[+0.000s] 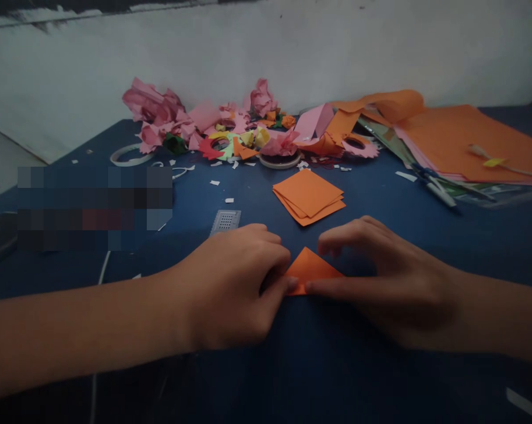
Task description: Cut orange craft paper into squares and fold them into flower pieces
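A small orange paper (312,268), folded into a triangle, lies flat on the blue table with its peak pointing away from me. My left hand (237,282) is closed at its left corner, the fingers curled and the thumb tip pressed on the lower folded edge. Along the right part of that edge rests the outstretched thumb of my right hand (393,282). The right index finger arches above the paper, well apart from the thumb. Just beyond the triangle sits a stack of orange paper squares (309,194).
Crumpled pink paper (153,106), coloured cutouts and tape rolls (131,155) line the back. At the right lie large orange sheets (460,141) and pens (438,188). A clear perforated ruler (226,220) is beyond my left hand. A blurred block covers part of the left.
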`<state>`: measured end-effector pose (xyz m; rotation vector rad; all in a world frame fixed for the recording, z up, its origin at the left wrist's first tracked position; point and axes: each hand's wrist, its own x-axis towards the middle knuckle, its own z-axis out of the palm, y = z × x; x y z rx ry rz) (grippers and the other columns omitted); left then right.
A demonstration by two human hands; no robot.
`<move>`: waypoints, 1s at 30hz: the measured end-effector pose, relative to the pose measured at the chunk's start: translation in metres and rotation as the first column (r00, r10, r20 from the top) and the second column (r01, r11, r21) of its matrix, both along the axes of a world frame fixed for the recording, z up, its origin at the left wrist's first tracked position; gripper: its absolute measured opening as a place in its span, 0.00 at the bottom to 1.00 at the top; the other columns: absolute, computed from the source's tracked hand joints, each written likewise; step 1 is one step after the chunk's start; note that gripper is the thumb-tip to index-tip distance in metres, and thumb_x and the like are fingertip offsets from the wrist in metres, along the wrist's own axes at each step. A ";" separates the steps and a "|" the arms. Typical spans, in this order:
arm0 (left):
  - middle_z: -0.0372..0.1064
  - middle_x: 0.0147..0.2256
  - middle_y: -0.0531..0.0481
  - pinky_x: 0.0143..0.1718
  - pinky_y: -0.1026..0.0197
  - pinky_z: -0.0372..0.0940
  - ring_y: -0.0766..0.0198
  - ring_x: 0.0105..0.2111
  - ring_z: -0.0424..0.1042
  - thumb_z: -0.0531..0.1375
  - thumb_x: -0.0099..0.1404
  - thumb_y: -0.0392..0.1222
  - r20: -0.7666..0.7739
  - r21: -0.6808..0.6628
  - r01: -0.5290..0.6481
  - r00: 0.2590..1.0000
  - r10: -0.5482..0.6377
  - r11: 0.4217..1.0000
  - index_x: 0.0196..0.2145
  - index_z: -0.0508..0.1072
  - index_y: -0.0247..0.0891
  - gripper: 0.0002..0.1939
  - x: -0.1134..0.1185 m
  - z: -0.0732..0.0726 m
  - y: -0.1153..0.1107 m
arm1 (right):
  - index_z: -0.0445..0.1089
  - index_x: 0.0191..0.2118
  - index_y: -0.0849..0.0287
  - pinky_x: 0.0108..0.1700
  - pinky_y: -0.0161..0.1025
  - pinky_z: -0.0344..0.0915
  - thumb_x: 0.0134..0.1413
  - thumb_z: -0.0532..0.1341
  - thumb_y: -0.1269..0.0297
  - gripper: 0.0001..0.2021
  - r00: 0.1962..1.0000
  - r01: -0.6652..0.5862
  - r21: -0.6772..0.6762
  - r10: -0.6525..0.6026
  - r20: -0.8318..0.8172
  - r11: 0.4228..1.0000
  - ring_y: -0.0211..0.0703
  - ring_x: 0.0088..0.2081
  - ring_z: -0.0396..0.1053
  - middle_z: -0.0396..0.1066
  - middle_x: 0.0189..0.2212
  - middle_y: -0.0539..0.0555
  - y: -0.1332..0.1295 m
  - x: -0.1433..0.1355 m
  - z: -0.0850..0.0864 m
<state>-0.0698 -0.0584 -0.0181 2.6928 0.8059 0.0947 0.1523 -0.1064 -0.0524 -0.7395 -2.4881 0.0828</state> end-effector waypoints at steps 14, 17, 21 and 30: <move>0.62 0.21 0.51 0.19 0.59 0.53 0.65 0.19 0.58 0.46 0.66 0.28 0.013 0.508 0.321 0.925 -0.380 0.799 0.30 0.73 0.32 0.17 -0.006 -0.006 -0.018 | 0.60 0.29 0.60 0.37 0.46 0.60 0.48 0.51 0.79 0.07 0.997 -0.072 0.110 0.075 -0.023 0.991 0.43 0.40 0.62 0.64 0.39 0.57 0.002 0.002 0.000; 0.60 0.20 0.52 0.19 0.57 0.50 0.65 0.19 0.55 0.49 0.65 0.28 0.046 0.531 0.289 0.929 -0.367 0.797 0.26 0.73 0.33 0.16 -0.007 -0.010 -0.019 | 0.58 0.29 0.60 0.37 0.46 0.60 0.46 0.51 0.79 0.07 0.995 -0.098 0.105 0.099 -0.009 0.990 0.44 0.40 0.62 0.64 0.38 0.58 0.003 0.004 -0.001; 0.57 0.19 0.52 0.19 0.56 0.48 0.64 0.20 0.53 0.54 0.62 0.28 0.115 0.559 0.255 0.918 -0.379 0.789 0.22 0.72 0.34 0.13 -0.006 -0.015 -0.020 | 0.59 0.31 0.60 0.36 0.46 0.59 0.45 0.51 0.81 0.10 0.993 -0.103 0.090 0.107 -0.041 0.991 0.45 0.41 0.61 0.64 0.37 0.58 0.004 0.004 -0.003; 0.68 0.30 0.42 0.31 0.54 0.67 0.56 0.35 0.68 0.49 0.62 0.29 0.231 0.542 0.218 0.890 -0.393 0.812 0.24 0.69 0.34 0.12 -0.005 -0.020 -0.017 | 0.60 0.31 0.63 0.34 0.46 0.60 0.42 0.52 0.82 0.10 0.991 -0.126 0.072 0.129 -0.029 0.989 0.46 0.39 0.62 0.65 0.36 0.60 0.003 0.004 -0.001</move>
